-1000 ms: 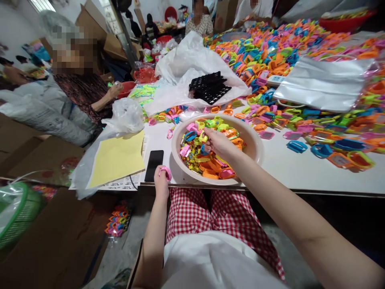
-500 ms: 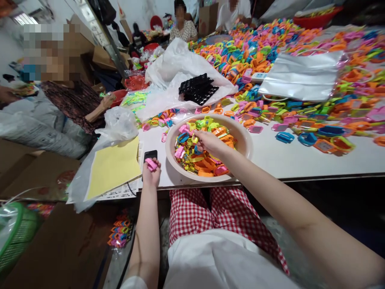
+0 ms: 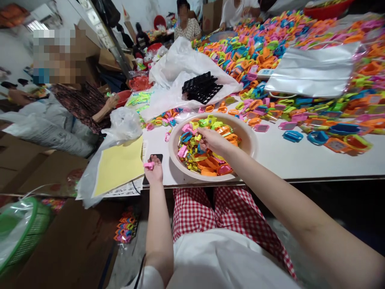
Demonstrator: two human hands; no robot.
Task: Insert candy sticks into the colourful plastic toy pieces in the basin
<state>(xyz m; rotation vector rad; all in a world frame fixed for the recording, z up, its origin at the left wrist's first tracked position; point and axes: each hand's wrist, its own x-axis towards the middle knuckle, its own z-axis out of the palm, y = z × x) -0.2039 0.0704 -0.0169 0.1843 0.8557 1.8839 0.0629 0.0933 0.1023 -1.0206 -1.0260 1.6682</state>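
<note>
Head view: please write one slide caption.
Right hand over a round pale basin of colourful plastic pieces; left hand holding a pink plastic piece.

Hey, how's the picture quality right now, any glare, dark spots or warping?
In the head view, pale glare lies across the silvery sheet; also in the head view, the space below the white table is very dark; the head view's wide lens seems to stretch the right forearm; in that same view, the person at left has a pixelated head.
</note>
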